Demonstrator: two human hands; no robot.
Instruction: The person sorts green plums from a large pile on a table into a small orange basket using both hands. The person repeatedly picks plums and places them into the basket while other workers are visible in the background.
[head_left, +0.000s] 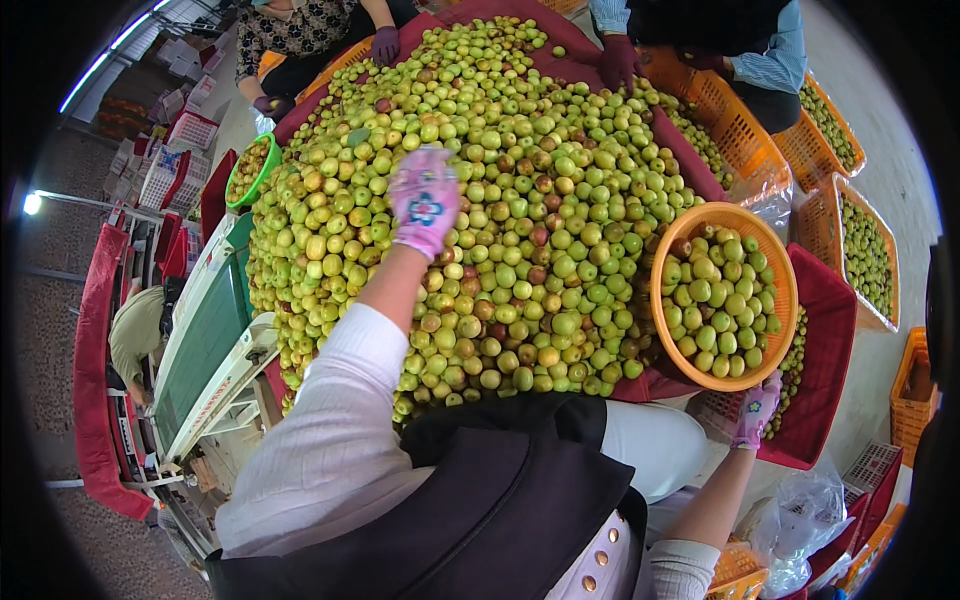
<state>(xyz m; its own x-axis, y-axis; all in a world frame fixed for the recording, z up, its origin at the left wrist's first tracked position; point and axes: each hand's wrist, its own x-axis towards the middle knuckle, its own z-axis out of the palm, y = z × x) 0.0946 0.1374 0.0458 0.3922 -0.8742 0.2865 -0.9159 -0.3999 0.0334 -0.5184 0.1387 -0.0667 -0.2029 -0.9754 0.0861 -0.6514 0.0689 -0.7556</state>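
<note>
My left hand (425, 202), in a pink flowered glove, is over a large heap of green and reddish-brown jujubes (517, 277). It is blurred, its fingers point away from me, and I cannot see whether fruit is in them. My right hand (756, 412), gloved alike, is at the near rim of a round orange plastic basket (655, 300), fingers partly hidden under it. Mostly green jujubes (718, 300) fill the basket, which rests at the heap's right edge. A green leaf (358, 137) lies on the heap.
Two people (300, 30) (772, 52) with dark gloves sit across the heap. Orange crates (739, 142) and a red-lined crate (825, 360) stand right, a green basket (271, 169) at upper left. A green-belted machine (199, 330) and another person (139, 337) are left.
</note>
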